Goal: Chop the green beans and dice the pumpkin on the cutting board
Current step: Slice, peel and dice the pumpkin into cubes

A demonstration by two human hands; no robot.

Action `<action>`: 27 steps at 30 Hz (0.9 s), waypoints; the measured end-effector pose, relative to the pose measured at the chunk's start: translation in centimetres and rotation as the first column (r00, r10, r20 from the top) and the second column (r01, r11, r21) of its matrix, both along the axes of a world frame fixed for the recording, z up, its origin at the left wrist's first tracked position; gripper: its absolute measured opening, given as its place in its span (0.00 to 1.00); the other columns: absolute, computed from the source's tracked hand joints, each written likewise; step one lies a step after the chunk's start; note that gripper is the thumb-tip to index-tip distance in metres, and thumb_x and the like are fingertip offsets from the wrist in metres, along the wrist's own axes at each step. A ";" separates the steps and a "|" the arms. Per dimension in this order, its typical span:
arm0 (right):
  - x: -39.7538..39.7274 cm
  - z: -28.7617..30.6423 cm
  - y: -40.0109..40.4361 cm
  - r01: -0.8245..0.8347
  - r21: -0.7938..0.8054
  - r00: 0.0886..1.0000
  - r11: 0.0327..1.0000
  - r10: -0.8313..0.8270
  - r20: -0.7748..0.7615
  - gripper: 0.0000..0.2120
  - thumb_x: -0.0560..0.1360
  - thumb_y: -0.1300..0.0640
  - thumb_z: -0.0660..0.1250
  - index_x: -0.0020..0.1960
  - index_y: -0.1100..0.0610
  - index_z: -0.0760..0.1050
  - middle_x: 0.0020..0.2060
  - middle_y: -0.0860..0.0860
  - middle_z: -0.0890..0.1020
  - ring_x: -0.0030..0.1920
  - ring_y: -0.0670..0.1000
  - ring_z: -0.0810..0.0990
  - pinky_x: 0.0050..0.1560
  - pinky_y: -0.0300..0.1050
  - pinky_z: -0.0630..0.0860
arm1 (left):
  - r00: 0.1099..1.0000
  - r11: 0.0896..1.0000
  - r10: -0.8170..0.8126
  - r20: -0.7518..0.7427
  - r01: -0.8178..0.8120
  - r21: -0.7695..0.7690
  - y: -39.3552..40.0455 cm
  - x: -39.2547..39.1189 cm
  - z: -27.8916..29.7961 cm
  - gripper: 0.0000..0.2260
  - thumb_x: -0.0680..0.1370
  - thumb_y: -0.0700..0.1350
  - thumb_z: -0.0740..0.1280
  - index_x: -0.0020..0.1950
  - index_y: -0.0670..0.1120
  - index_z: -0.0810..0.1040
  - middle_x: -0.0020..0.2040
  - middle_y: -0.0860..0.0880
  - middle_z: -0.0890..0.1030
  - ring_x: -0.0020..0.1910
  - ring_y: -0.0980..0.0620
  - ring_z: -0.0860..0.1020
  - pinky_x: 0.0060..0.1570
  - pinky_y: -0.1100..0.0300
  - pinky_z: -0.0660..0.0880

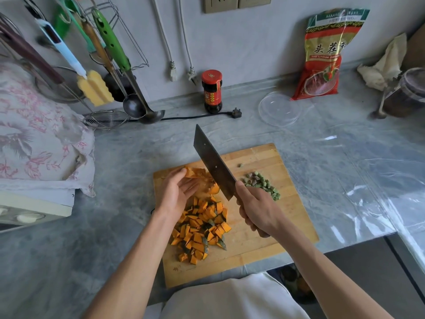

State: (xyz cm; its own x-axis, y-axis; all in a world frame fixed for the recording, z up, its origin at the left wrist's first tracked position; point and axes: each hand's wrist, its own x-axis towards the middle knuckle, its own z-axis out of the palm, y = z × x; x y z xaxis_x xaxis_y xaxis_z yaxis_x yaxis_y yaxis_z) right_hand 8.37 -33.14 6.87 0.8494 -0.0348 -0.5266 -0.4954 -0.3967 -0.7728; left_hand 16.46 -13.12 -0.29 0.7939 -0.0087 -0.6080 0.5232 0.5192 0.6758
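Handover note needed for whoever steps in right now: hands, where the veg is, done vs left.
Right hand grips the handle of the dark rectangular cleaver, blade raised and tilted over the wooden cutting board.
Left hand, fingers straight, steadies the uncut orange pumpkin wedge at the board's far left.
Done: pile of diced orange pumpkin with green skin at near left; small heap of chopped green beans at right, one stray piece further back.
Left: dice the remaining wedge. No whole beans visible.
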 end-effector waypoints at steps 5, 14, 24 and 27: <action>0.0 -0.4 0.1 -0.017 -0.002 0.997 1.000 0.017 0.071 0.26 0.81 0.39 0.59 0.44 0.63 0.74 0.30 0.53 0.77 0.25 0.50 0.75 0.27 0.47 0.76 | 0.999 0.995 -0.039 0.028 0.041 -0.087 0.5 -0.3 0.6 0.07 0.81 0.41 0.65 0.57 0.42 0.77 0.54 0.40 0.83 0.52 0.43 0.83 0.52 0.52 0.79; 0.2 -1.1 -0.4 -0.028 -0.020 0.995 0.999 0.030 0.098 0.22 0.81 0.44 0.62 0.48 0.65 0.74 0.31 0.55 0.77 0.26 0.52 0.75 0.27 0.44 0.76 | 0.912 0.812 -0.337 0.233 0.156 0.562 0.3 -0.9 0.7 0.11 0.76 0.41 0.74 0.56 0.51 0.79 0.55 0.51 0.84 0.55 0.53 0.82 0.55 0.57 0.79; -0.3 -1.4 -1.2 0.002 -0.077 0.995 0.997 0.006 0.104 0.22 0.81 0.45 0.62 0.47 0.66 0.74 0.29 0.55 0.77 0.23 0.51 0.75 0.23 0.41 0.71 | 0.513 0.192 -0.830 0.219 -0.105 0.976 -0.1 0.3 -2.6 0.15 0.74 0.44 0.76 0.59 0.46 0.80 0.56 0.50 0.82 0.55 0.52 0.80 0.53 0.58 0.79; -0.5 -1.3 -1.2 0.009 -0.117 0.991 0.993 0.007 0.135 0.23 0.82 0.45 0.61 0.45 0.67 0.73 0.30 0.56 0.77 0.23 0.51 0.74 0.22 0.40 0.69 | 0.535 0.275 -0.799 0.276 -0.084 0.958 -0.1 -0.4 -2.8 0.15 0.74 0.42 0.76 0.59 0.46 0.80 0.55 0.53 0.83 0.56 0.56 0.80 0.55 0.68 0.76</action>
